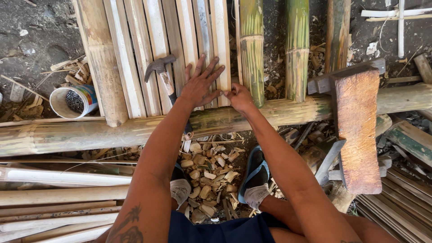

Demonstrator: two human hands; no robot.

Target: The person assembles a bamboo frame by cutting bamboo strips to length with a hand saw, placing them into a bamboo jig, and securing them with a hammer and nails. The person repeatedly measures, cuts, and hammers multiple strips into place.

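Both hands (220, 90) on bamboo slats (180, 40) | white tin (74, 101) left

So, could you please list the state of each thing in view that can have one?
left hand: flat, fingers spread, pressing on the slats
right hand: fingers curled at a slat's end
bamboo slats: lying side by side across the pole
bamboo pole: lying flat
hammer: lying on the slats, unheld
can: tipped on its side
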